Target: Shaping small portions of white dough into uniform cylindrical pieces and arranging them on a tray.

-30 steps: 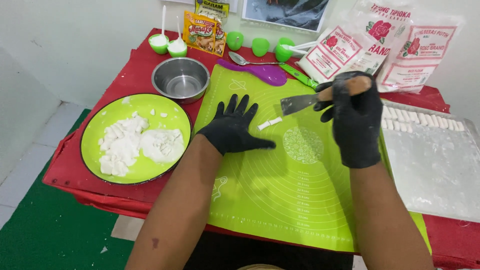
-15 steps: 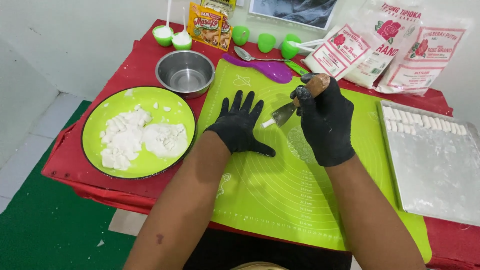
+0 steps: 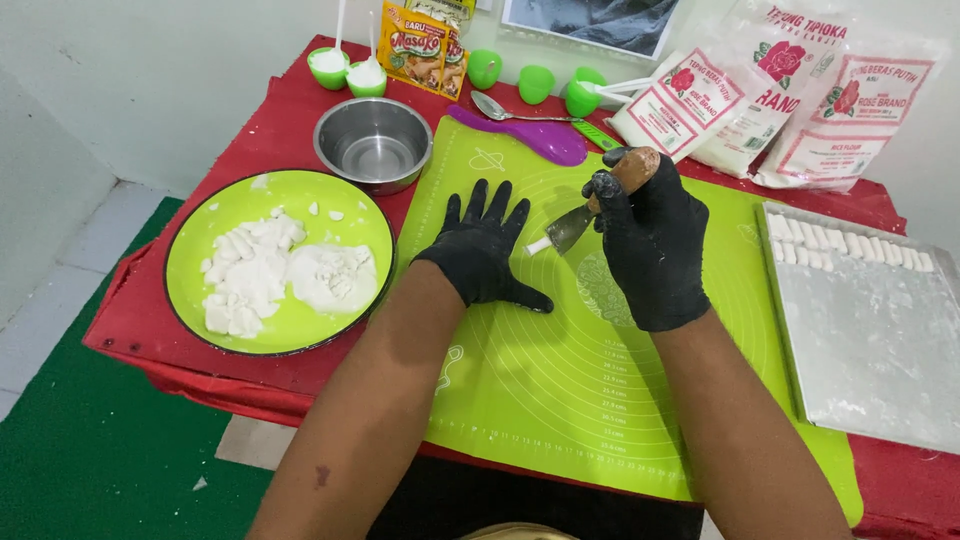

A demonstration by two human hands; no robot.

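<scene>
A small white dough piece [image 3: 539, 245] lies on my green mat [image 3: 560, 400], touching the scraper [image 3: 572, 226] blade. My right hand [image 3: 648, 245], fingers wrapped round the wooden handle, has swung the blade down from level onto it. My left hand [image 3: 484, 250] stays flat beside it, fingers spread. The green plate [image 3: 290, 330] holds more dough.

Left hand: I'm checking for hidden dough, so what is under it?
The left hand lies flat on the green mat. Whatever is under the palm is covered. A small white piece lies beside it.
</scene>
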